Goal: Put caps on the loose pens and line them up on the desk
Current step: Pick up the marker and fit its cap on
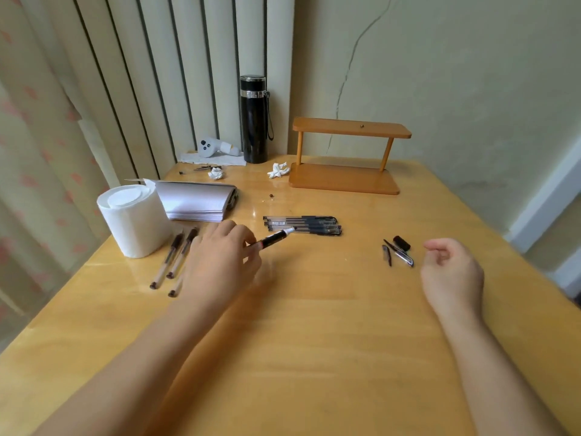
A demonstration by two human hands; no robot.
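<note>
My left hand grips a dark pen with a pale tip that points right, toward a row of capped black pens lying side by side mid-desk. Three uncapped clear pens lie left of that hand, one partly hidden under it. My right hand hovers at the right, fingers loosely curled and holding nothing. Just left of it lie loose pen caps, one short black and two slim with clips.
A paper roll and a stack of papers stand at the left. A wooden shelf, a black flask, crumpled tissues and a white controller sit at the back of the desk.
</note>
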